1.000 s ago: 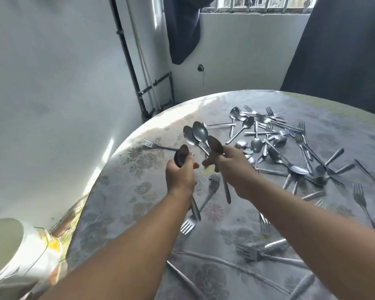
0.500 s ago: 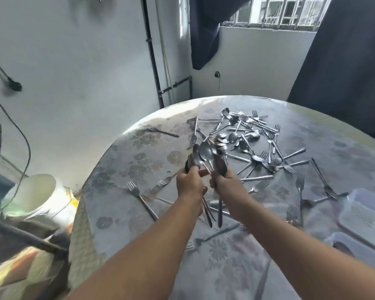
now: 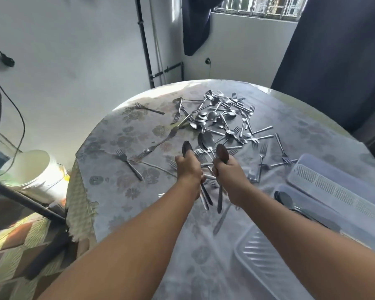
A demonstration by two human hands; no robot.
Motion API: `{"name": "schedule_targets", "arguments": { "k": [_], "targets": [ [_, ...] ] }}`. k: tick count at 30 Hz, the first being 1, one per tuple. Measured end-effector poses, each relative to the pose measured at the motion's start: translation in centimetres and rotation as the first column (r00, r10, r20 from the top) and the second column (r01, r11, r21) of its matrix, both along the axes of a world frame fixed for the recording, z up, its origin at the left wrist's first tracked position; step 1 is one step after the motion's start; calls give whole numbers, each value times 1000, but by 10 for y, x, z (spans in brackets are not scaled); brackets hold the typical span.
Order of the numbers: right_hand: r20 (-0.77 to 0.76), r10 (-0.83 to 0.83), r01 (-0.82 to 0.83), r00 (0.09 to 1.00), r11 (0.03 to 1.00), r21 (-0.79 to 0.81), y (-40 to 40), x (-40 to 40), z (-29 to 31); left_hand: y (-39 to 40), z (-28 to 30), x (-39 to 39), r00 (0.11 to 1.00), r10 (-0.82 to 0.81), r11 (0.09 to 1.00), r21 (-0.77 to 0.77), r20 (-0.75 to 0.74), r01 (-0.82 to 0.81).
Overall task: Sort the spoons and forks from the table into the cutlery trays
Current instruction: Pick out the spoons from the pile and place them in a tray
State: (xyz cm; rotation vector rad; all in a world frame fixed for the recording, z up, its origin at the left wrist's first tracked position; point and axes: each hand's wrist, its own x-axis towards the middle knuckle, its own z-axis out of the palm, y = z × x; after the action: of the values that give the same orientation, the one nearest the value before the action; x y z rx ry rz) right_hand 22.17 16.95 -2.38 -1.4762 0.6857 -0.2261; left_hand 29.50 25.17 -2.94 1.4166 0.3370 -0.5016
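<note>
Both hands are raised above the middle of the round tabletop (image 3: 108, 161), each curled around spoon handles with the bowls pointing up and the handle ends hanging below the fists. The left hand (image 3: 188, 169) grips a dark spoon (image 3: 187, 148) along with further handles that show beneath it; the right hand (image 3: 227, 172) grips another dark spoon (image 3: 222, 154), and two bright spoons (image 3: 206, 141) rise between the two fists, though which hand holds them cannot be told. Compared with half a second earlier, the hands have drawn slightly apart, so that the bundle they shared has split into two bunches with a gap between the knuckles. The heap of forks and spoons (image 3: 221, 118) lies toward the far edge of the tabletop, with single forks (image 3: 128, 163) scattered toward the left edge. The view has shifted since the earlier frame, so more of the right edge now shows: a pale cutlery tray (image 3: 325, 182) with a slotted floor, and just nearer, a second tray (image 3: 279, 188) that already holds a spoon (image 3: 287, 200). A third slotted tray (image 3: 256, 254) sits at the near right edge, partly hidden by the right forearm. A white bucket (image 3: 28, 167) stands on the floor beyond the left edge.
</note>
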Motion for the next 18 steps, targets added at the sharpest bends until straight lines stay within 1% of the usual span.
{"name": "schedule_targets", "arguments": {
  "k": [3, 6, 8, 11, 16, 18],
  "targets": [
    [-11, -17, 17, 1000, 1000, -19, -5, -11, 2, -3, 5, -19, 1000, -10, 1000, 1, -6, 10],
    [-30, -26, 25, 999, 999, -24, -13, -23, 2, -8, 9, -39, 998, -47, 996, -77, -38, 44],
    [-31, -12, 11, 999, 999, -41, -20, -34, 1, -13, 8, -53, 999, -28, 995, -100, -44, 24],
    [-30, 39, -39, 999, 999, -24, -39, -51, -4, -24, -3, -69, 998, 58, 997, -59, -9, -58],
    [-30, 139, -140, 990, 990, -8, -83, -89, -15, -64, -22, -107, 968, 219, 971, -74, -126, -229],
    [-62, 175, -176, 983, 984, -3, -101, -107, -20, -83, -23, -129, 954, 265, 959, -66, -138, -276]
  ]
}}
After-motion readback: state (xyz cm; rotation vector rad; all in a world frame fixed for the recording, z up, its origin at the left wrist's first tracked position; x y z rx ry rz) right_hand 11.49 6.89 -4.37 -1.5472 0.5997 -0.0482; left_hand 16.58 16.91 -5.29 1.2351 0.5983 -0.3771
